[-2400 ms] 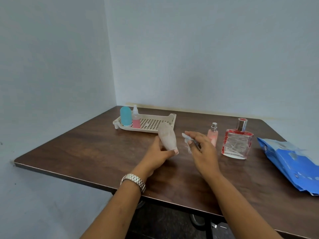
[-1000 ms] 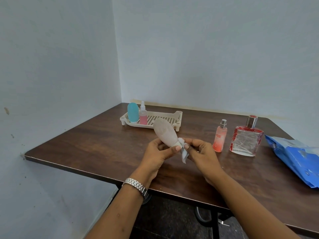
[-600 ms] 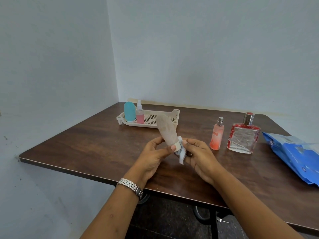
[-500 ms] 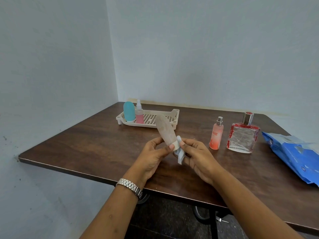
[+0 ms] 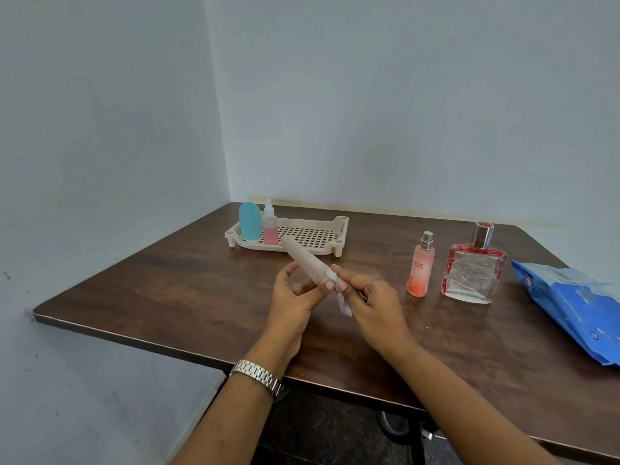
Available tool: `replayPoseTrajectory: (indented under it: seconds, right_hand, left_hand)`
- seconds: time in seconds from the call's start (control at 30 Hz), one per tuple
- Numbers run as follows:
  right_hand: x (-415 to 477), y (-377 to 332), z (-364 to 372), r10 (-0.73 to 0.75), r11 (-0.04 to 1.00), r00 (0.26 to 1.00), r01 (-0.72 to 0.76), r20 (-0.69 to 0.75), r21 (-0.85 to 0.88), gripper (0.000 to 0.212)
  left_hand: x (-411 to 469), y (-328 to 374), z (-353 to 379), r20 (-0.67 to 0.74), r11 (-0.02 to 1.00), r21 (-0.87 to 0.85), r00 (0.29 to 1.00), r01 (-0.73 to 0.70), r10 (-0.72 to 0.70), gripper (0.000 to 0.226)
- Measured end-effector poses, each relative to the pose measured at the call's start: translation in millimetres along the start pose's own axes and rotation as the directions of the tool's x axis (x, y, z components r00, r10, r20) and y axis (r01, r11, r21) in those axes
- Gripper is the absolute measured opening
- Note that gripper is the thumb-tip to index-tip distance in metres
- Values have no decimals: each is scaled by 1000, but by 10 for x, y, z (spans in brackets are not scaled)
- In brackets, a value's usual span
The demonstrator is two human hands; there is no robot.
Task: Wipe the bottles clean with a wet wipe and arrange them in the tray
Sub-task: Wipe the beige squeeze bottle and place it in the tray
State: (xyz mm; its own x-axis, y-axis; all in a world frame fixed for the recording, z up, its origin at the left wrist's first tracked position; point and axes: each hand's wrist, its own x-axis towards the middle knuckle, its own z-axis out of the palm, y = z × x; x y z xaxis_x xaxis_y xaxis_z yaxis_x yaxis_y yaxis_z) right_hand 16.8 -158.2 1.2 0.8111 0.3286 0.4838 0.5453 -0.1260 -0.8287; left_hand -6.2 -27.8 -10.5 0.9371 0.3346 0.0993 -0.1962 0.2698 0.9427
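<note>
In your left hand (image 5: 295, 297), the beige bottle (image 5: 303, 260) is gripped by its near end and slants away; your right hand (image 5: 365, 297) pinches the wipe (image 5: 344, 305) against that end. Wiping step, I judge. Next, stand it in the tray (image 5: 318, 252) beyond your left hand.

The beige bottle (image 5: 303, 260) now tilts further left.

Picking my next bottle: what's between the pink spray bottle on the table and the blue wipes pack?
The square red-trimmed perfume bottle, upright; head view shows it.
</note>
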Motion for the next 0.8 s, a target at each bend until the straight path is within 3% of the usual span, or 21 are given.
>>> replayPoseTrajectory:
  seconds: [0.2, 0.43, 0.63, 0.8]
  right_hand:
    - [33, 4, 4, 113, 965, 994, -106, -14, 240, 26]
    - [61, -29, -72, 328, 731, 940, -312, 89, 606, 22]
    - [69, -18, -100, 464, 630, 882, -397, 86, 668, 13]
    - [79, -51, -101, 518, 510, 834, -481, 192, 714, 21]
  left_hand:
    - [2, 3, 3, 59, 1000, -3, 998, -24, 24, 96]
    - [-17, 23, 13, 244, 999, -46, 969, -19, 30, 74]
    - [-15, 14, 25, 268, 998, 37, 963, -54, 42, 73]
    - [-21, 6, 58, 220, 989, 80, 970, -123, 103, 68]
